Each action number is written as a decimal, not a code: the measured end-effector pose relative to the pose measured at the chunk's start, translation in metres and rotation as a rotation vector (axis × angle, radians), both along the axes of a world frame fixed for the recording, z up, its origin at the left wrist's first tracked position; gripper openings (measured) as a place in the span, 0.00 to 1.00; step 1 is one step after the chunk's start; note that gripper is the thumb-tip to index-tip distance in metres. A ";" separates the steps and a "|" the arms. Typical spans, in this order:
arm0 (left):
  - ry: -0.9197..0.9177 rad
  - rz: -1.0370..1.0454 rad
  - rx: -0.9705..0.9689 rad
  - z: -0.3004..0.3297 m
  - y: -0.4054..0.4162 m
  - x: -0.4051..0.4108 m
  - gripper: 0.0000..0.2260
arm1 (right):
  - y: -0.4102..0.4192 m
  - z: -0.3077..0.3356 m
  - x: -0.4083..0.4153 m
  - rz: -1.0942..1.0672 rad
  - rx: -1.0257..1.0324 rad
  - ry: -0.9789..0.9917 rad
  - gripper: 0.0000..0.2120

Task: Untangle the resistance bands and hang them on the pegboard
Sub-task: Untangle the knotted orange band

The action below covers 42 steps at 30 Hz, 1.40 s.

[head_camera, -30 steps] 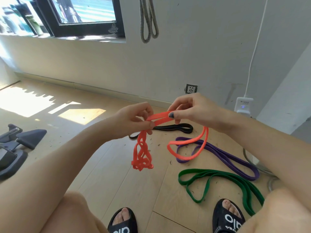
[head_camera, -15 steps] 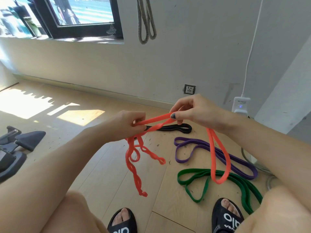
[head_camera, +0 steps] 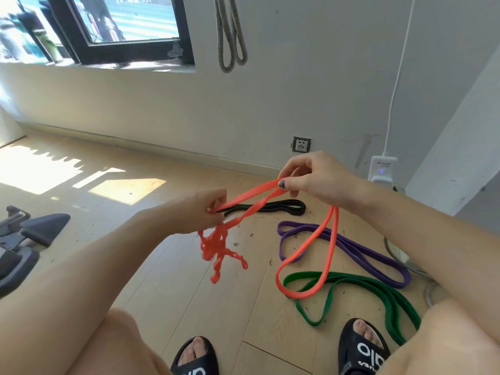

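Observation:
I hold an orange resistance band (head_camera: pixel 307 255) in the air between both hands. My left hand (head_camera: pixel 200 209) pinches it above a twisted, knotted clump that dangles below. My right hand (head_camera: pixel 316 177) pinches the other part, and a smooth loop hangs from it toward the floor. On the wooden floor lie a black band (head_camera: pixel 286 205), a purple band (head_camera: pixel 359 253) and a green band (head_camera: pixel 362 290), each apart from my hands. A grey band (head_camera: pixel 230 36) hangs on the white wall above. No pegboard is in view.
A window (head_camera: pixel 113 25) is at the top left. A wall socket (head_camera: pixel 301 144) and a white power strip (head_camera: pixel 381 169) with its cable sit by the wall. Dark equipment (head_camera: pixel 24 239) stands at the left. My knees and black sandals (head_camera: pixel 362 350) fill the bottom edge.
The twisted strands below my left hand have bunched up into a shorter clump. The loop under my right hand has swung left and widened. My hands have drawn slightly further apart.

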<state>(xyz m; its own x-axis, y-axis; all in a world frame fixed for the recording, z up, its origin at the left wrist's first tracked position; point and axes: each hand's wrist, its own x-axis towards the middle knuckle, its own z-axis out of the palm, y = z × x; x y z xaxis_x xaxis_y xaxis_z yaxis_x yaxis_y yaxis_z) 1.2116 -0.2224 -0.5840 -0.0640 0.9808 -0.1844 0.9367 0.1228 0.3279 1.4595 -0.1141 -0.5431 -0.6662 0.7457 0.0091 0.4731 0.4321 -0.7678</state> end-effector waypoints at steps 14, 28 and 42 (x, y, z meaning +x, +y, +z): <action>-0.059 0.178 -0.317 -0.016 0.005 -0.014 0.05 | 0.001 -0.002 -0.006 -0.040 0.092 -0.022 0.05; -0.152 0.231 -0.394 -0.017 -0.002 -0.016 0.07 | -0.004 -0.003 -0.014 -0.034 0.091 -0.024 0.04; -0.371 -0.019 -0.158 -0.007 0.004 0.013 0.07 | -0.013 0.005 -0.013 0.100 -0.126 0.134 0.05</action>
